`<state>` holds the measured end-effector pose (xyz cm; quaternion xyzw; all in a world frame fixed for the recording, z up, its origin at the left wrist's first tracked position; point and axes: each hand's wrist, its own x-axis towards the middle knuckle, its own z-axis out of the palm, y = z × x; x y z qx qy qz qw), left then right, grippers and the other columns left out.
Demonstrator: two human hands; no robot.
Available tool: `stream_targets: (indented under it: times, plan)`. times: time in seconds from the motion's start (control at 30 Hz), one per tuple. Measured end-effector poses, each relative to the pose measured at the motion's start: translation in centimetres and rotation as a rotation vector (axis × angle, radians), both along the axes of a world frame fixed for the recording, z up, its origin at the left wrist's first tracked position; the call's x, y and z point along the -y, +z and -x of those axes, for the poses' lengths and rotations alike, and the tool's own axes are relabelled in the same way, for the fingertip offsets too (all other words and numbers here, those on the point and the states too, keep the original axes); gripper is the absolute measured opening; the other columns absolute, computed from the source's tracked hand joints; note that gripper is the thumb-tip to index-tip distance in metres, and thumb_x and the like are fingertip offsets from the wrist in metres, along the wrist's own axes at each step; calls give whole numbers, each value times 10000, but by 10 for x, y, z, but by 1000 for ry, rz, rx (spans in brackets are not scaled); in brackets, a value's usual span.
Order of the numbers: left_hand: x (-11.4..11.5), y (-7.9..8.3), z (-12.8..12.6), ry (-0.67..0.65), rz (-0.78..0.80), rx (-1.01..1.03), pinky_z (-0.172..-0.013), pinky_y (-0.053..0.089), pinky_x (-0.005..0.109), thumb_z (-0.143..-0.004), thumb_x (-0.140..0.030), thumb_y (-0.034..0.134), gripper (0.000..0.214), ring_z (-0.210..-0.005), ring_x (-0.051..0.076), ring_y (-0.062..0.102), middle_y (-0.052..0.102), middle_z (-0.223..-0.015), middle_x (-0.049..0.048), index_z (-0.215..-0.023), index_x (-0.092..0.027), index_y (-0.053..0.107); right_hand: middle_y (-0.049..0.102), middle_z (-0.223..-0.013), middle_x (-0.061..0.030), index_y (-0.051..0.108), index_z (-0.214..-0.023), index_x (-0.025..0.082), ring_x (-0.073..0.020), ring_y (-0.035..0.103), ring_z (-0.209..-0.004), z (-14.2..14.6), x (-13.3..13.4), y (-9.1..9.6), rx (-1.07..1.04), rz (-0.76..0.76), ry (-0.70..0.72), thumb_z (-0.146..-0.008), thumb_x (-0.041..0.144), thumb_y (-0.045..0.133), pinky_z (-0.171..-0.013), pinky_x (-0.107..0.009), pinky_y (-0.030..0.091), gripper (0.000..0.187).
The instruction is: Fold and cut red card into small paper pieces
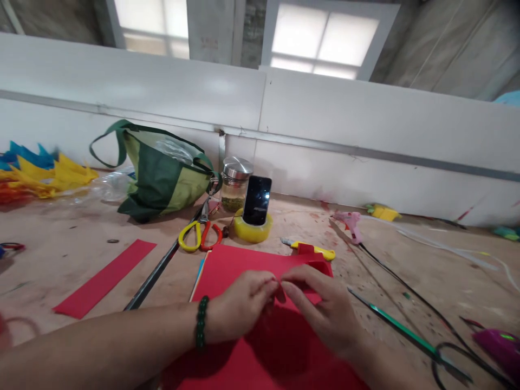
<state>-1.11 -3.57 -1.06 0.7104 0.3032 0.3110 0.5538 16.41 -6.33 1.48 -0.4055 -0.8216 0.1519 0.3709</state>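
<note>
My left hand (247, 303), with a dark green bead bracelet (201, 322) at the wrist, is closed in a pinch above a stack of red sheets (244, 260). My right hand (325, 309) brings its thumb and forefinger together right beside the left fingertips. Whatever sits between the fingers is too small and too hidden to name. Behind my right hand lies a curled red piece (323, 266) on the sheets. At their far edge rests a yellow utility knife (325, 253), and scissors (201, 235) with yellow and red handles lie to its left.
A red strip (105, 279) and a long dark bar (154, 276) lie on the left. Farther back stand a green bag (162, 179), a lidded glass jar (234, 187) and a phone (258, 200) in a tape roll (252, 230). Rightward are a pink glue gun (352, 223) and a green rod-like tool (400, 325).
</note>
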Motion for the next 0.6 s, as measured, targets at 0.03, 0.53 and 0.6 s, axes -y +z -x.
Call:
stream_targets:
  times: [0.03, 0.53, 0.6]
  plan:
    - [1, 1, 1, -5, -129, -68, -538, 288, 241, -923, -393, 354, 353, -547, 104, 373, 431, -591, -20, -657, -172, 423, 677, -825, -34, 624, -922, 202, -146, 638, -728, 0, -1, -1, -39, 73, -14, -883, 232, 551, -652, -250, 522, 88]
    - [0, 6, -1, -79, 5, 208, -701, 393, 256, -896, -475, 415, 423, -698, 136, 466, 525, -710, 23, -707, -129, 569, 703, -801, -21, 654, -1062, 230, -134, 656, -668, -5, -11, -15, 50, -118, 13, -874, 206, 565, -580, -218, 531, 209]
    - [0, 3, -5, -60, 87, 273, -717, 397, 264, -873, -482, 468, 410, -715, 142, 484, 549, -731, 34, -723, -121, 591, 705, -850, -43, 625, -1128, 219, -140, 661, -701, -7, -13, -19, 129, -292, -2, -875, 156, 550, -590, -227, 533, 272]
